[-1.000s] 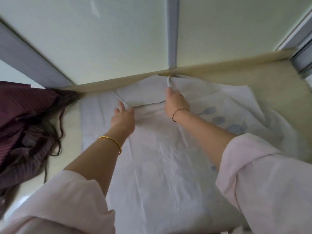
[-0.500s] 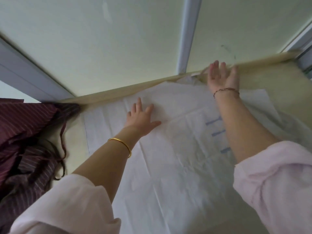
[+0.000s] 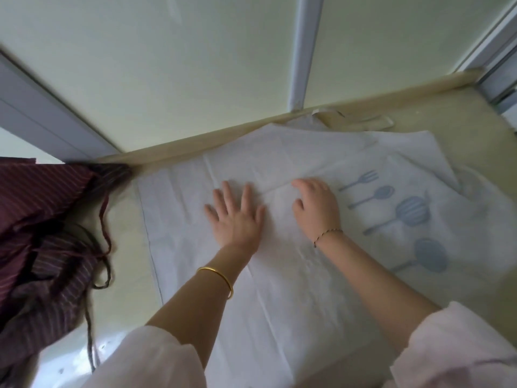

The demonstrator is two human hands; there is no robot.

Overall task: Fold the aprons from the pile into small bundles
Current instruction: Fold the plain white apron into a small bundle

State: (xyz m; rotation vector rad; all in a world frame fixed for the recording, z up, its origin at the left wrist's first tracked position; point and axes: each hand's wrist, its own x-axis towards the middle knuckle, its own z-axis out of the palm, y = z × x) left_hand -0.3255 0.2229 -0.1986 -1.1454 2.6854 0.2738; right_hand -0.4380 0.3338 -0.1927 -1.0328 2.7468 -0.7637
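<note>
White cotton-like cloth fills the middle of the frame: a white apron (image 3: pixel 279 289) with a blue utensil print (image 3: pixel 411 212) lies spread on the pale desk (image 3: pixel 126 247), its far edge close to the raised beige lip at the wall. Its strap (image 3: pixel 375 123) trails loose at the upper right.

The left hand (image 3: pixel 235 219) rests flat on the apron, fingers spread, its grip open. Just to its right, the right hand (image 3: pixel 317 211) sits on a crease line with bent fingers (image 3: pixel 302 184). Whether that grip pinches the cloth or only presses it cannot be told.

The task looks to be at an early stage. This apron appears laid out with perhaps one flap turned over, far from a small bundle. At the left of the frame a pile of maroon striped aprons (image 3: pixel 42 219) lies crumpled, ties dangling, apparently waiting. No finished bundle shows.

No basket, box or other container is visible; the pile lies loose on the desk.
</note>
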